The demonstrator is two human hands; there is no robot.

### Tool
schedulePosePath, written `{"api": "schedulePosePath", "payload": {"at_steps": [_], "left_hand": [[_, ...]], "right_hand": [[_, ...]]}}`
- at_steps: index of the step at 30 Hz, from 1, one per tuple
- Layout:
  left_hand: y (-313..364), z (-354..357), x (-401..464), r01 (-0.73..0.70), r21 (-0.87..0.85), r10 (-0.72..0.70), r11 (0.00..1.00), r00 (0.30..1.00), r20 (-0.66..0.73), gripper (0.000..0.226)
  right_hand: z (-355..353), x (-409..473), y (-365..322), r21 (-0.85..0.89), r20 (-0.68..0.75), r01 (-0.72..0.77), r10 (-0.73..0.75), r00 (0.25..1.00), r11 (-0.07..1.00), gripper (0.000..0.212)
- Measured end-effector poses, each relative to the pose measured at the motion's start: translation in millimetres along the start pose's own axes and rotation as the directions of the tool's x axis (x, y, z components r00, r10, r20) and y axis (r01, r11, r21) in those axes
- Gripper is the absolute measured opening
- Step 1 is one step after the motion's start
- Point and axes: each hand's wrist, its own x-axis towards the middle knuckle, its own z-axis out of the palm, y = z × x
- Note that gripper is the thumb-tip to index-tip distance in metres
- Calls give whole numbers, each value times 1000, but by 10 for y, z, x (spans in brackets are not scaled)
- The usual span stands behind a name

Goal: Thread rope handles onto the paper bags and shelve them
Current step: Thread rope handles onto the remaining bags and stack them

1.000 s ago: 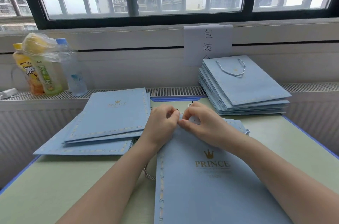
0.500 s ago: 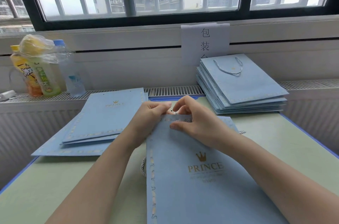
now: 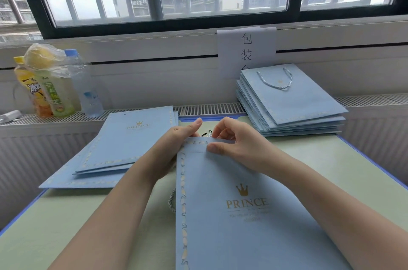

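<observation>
A flat pale-blue paper bag with a gold crown print (image 3: 242, 214) lies on the pale green surface (image 3: 66, 225). The left hand (image 3: 176, 146) grips its top-left corner, while the right hand (image 3: 234, 143) pinches the upper edge, apparently around a twisted rope end (image 3: 208, 134).

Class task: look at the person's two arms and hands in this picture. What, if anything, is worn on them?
Nothing is worn. The left hand and right hand are bare: no gloves, rings, watch or bracelets show. Both forearms are uncovered to the picture's lower edge, with no sleeves in view. The visible nails look short and unpainted.
</observation>
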Motion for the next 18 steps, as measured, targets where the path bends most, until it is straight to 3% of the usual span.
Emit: {"api": "schedulePosePath", "payload": {"at_steps": [6,10,13,18], "left_hand": [[-64,46,38,-13,-10,13,1000,998,-58,53],[-125,43,86,-141,19,142,990,970,-197,62],[-135,59,103,-218,132,248,967,926,-285,61],[-127,54,108,-197,382,293,903,932,-212,53]], "right_hand": [[-13,-9,22,-113,6,19,-19,1000,993,17],[4,-11,9,-218,-12,82,-87,996,972,16],[1,-13,8,-300,-2,138,-146,989,944,11],[-13,-22,0,-502,1,168,-194,981,848,11]]}}
